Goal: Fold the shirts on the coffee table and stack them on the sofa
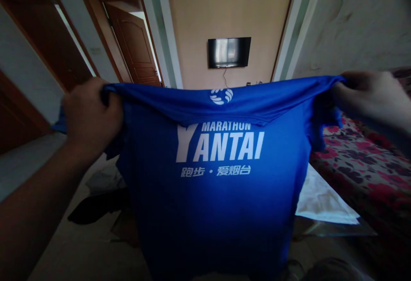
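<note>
A blue T-shirt [218, 204] with white "MARATHON YANTAI" lettering hangs spread out in front of me. My left hand [91, 114] is closed in a fist on its left shoulder. My right hand [369, 95] grips the right shoulder, fingers curled over the cloth. The top edge is stretched taut between both hands and folds over at the collar. The lower body of the shirt drops out of view at the bottom.
A bed with a dark floral cover [362, 161] is on the right, with a white cloth [321, 199] at its edge. Dark and pale clothes [99, 199] lie on the floor at left. A wall television [229, 52] hangs ahead; brown doors [135, 45] are at the left.
</note>
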Motion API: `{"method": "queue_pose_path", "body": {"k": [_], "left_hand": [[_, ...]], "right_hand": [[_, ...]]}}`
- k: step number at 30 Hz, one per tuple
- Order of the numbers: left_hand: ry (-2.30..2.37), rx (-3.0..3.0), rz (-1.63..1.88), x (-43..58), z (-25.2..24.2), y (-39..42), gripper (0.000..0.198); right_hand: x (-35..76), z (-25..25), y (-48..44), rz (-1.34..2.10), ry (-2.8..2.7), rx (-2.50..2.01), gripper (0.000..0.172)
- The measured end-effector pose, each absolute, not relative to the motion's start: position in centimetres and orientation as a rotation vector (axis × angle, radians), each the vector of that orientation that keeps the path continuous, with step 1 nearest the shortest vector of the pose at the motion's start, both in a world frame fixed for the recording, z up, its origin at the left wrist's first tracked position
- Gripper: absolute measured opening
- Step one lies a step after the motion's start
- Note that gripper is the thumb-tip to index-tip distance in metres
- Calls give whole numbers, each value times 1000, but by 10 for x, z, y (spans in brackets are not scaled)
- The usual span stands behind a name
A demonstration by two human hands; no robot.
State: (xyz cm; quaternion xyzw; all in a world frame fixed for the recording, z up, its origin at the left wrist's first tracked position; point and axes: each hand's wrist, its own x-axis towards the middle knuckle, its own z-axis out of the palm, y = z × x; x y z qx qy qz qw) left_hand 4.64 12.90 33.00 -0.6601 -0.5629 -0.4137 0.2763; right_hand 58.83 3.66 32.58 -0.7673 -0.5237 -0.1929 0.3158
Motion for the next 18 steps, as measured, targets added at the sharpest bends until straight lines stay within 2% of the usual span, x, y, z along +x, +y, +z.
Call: {"method": "queue_pose_path", "body": {"k": [3, 5, 12, 18], "left_hand": [[-1609, -1863, -968, 69, 294, 164, 25], [-1622, -1938, -907, 80, 264, 193, 24], [-1835, -2098, -826, 99, 151, 278, 27], [-1973, -2112, -769, 111, 84, 320, 32]], "right_hand": [[571, 301, 72, -380, -1369, -2153, 43], [574, 275, 98, -328, -1395, -2210, 38], [604, 170, 173, -66, -1419, -2395, 56], [619, 88, 222, -9, -1444, -2441, 72]]}}
